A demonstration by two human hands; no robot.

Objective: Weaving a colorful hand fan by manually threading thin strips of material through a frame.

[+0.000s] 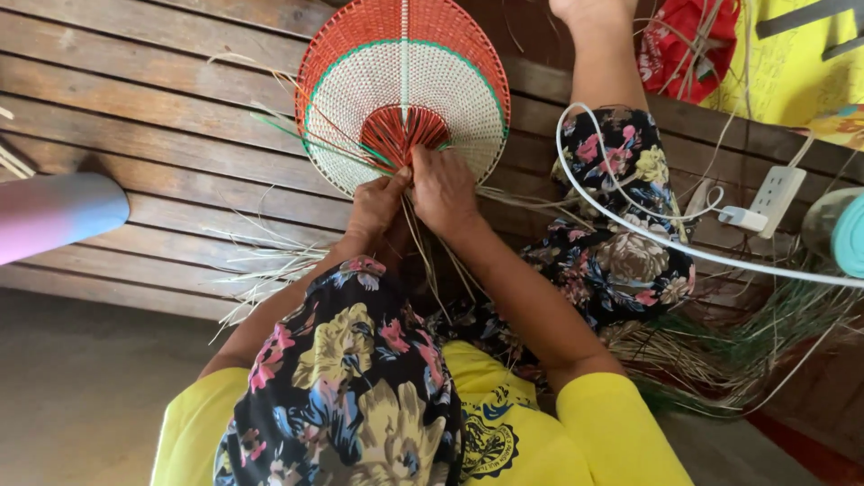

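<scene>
Pinching loose straw strips (pixel 423 243) at base of round woven fan (pixel 403 90): left hand (pixel 376 205) grip closed on strips, right hand (pixel 443 189) grip closed beside it, both over wooden plank floor (pixel 162 135).

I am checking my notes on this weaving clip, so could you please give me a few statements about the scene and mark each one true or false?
1. Both hands meet at the base of the woven fan. True: the left hand and right hand work the strips there.
2. The fan is blue and yellow. False: it is red-orange and white with a green line.
3. A white cable crosses the flowered knee. True.
4. The fan lies on a glass table. False: it is over wooden planks.
5. Loose strips lie on the planks. True.
</scene>
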